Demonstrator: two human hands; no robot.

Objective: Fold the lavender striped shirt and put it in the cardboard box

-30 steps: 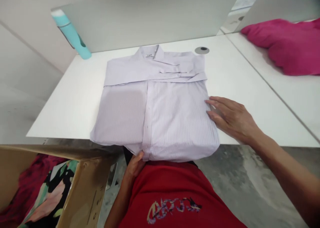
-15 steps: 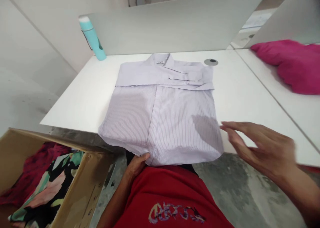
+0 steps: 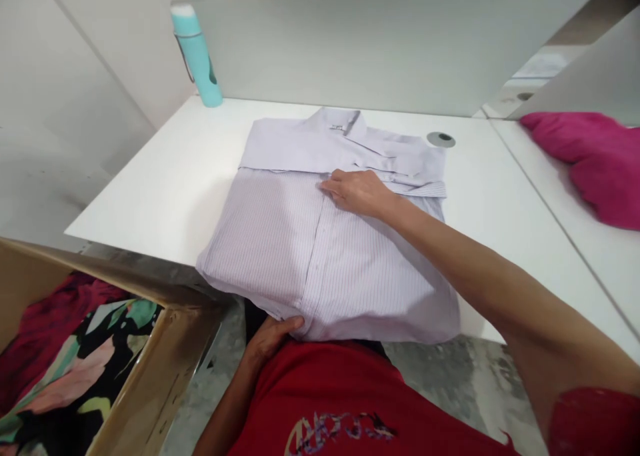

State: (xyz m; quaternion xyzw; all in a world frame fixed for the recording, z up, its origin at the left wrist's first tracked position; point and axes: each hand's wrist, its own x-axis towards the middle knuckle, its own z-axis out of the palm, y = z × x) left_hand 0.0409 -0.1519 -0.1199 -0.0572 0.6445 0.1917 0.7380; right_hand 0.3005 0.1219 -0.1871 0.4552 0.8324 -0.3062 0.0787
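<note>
A pale lilac striped shirt (image 3: 270, 236) lies spread on the white table (image 3: 165, 189), its collar toward the back and its sleeves folded across the upper part. The bottom hem hangs over the front edge near my body. There, my left hand (image 3: 273, 336) grips the hem at the button placket, thumb on top and fingers hidden beneath. On the middle of the shirt, just below the folded sleeves, rests my right hand (image 3: 357, 193). Its fingers are bent and drawn together at the placket; whether cloth is pinched between them is hard to make out.
A turquoise bottle (image 3: 200, 63) stands at the back left corner by a low partition (image 3: 350, 56). Magenta cloth (image 3: 595, 163) lies on the adjoining table at right. Below left, a cardboard box (image 3: 145, 369) contains patterned clothes. A cable hole (image 3: 441, 139) is set in the tabletop.
My right hand has moved from beside the shirt's right edge onto its middle, at the placket. My left hand keeps its grip on the hem. The view has shifted slightly.
</note>
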